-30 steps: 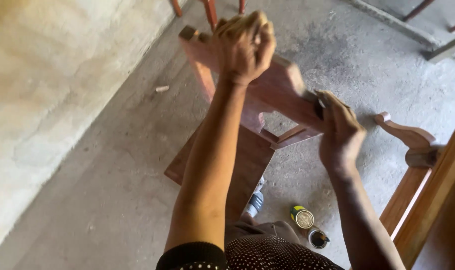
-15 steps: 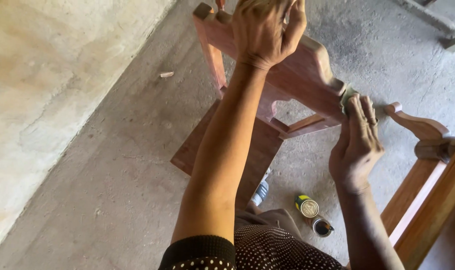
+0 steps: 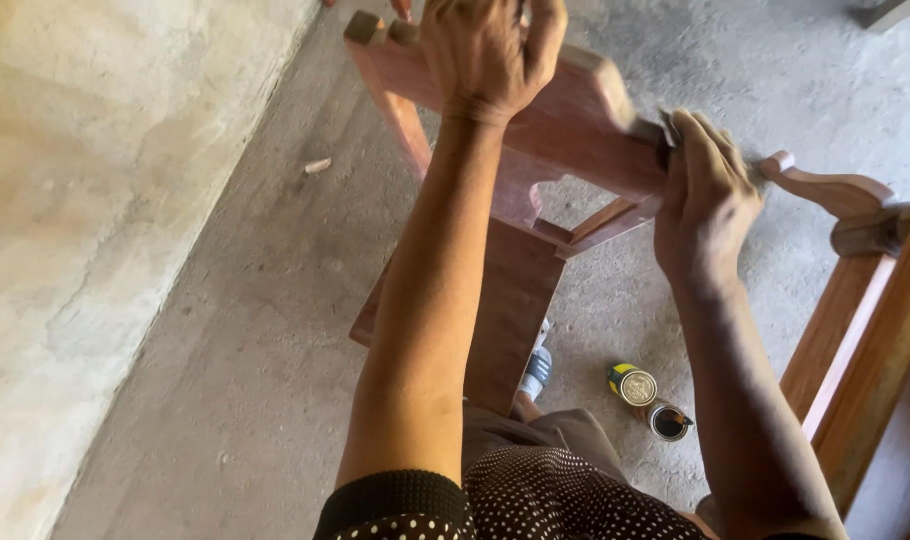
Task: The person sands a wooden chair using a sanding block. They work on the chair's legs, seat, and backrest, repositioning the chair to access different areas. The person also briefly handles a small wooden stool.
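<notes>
Pressure staying even — right hand (image 3: 705,205), fingers curled on a small pad at frame centre-right, rubbing the reddish-brown carved wooden chair back (image 3: 575,125); left hand (image 3: 490,50) clamping its top rail, bracing.

Two small round tins are seen on the concrete floor, low in the view, right of centre. The closed tin (image 3: 635,385) is capped by a pale gold lid; a yellow and dark label is wrapped round its side. The open tin (image 3: 668,421) is set just beside it, touching or nearly so, and is filled with a dark brown liquid. No signs or screens are seen.
</notes>
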